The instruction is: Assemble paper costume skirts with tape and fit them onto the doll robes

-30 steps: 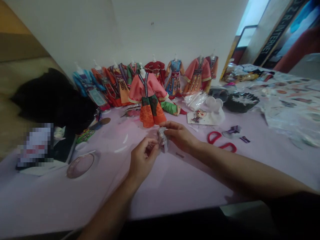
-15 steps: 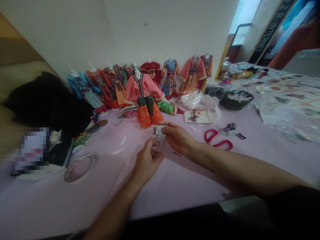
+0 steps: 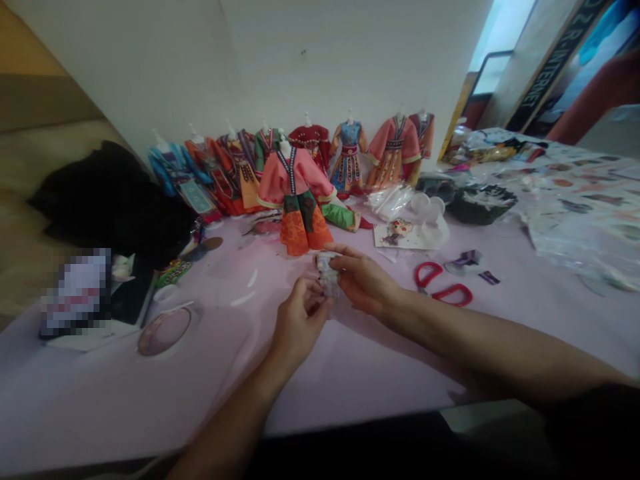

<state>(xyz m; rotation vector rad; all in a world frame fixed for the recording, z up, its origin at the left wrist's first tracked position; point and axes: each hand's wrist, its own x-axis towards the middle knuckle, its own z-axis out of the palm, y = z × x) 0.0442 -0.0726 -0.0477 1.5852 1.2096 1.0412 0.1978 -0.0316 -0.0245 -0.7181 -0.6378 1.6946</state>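
The left hand [image 3: 300, 325] pinches the lower end of a small, pale, see-through piece [image 3: 327, 275], and the right hand [image 3: 364, 279] grips its upper part between thumb and fingers. The piece is blurred, held just in front of the pink-jacketed doll [image 3: 297, 177]. Right of them, red-handled scissors [image 3: 451, 294] lie on the table [image 3: 360, 373]. Farther back, a dark bowl [image 3: 484, 212] contains whitish bits, too small to identify, and a clear plastic bag [image 3: 391, 201] holds white pieces.
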